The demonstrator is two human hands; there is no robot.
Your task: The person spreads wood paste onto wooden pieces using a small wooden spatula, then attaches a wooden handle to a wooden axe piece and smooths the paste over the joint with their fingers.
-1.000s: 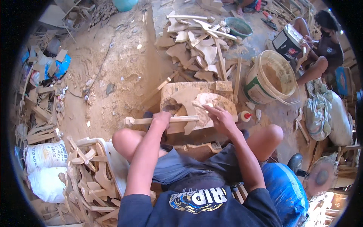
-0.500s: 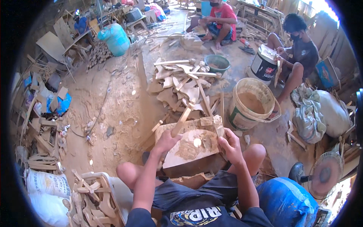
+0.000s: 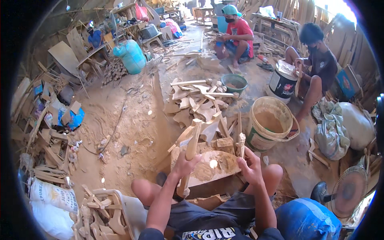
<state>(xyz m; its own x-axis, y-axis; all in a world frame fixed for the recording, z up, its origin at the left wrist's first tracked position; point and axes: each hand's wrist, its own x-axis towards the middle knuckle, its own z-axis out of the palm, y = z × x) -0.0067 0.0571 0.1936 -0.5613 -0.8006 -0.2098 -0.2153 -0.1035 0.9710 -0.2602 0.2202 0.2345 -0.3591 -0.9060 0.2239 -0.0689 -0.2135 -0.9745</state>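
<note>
My left hand (image 3: 187, 165) is closed round a long pale wooden leg (image 3: 192, 140), which stands tilted with its lower end over my lap. A curved flat wooden piece (image 3: 209, 130) shows beside its upper end; I cannot tell whether the two are joined. My right hand (image 3: 251, 165) grips a short, pale stick-like piece with a knobby top (image 3: 241, 141); its exact kind is unclear. Between my hands lies the dusty top of a wooden work block (image 3: 200, 180), with a small wood block (image 3: 225, 145) at its far edge.
Beyond the work block lies a heap of cut wooden parts (image 3: 188, 105). A cream bucket (image 3: 256, 138) and a green basin (image 3: 235, 90) stand near it. A crate of wooden parts (image 3: 134, 210) is at my left, a blue sack (image 3: 306, 220) and fan (image 3: 350, 190) at my right. Two people sit working ahead.
My left hand has swung the wooden leg more upright, and its lower end now shows below the hand. The knobby piece in my right hand has turned upright. The whole view has shifted slightly.
</note>
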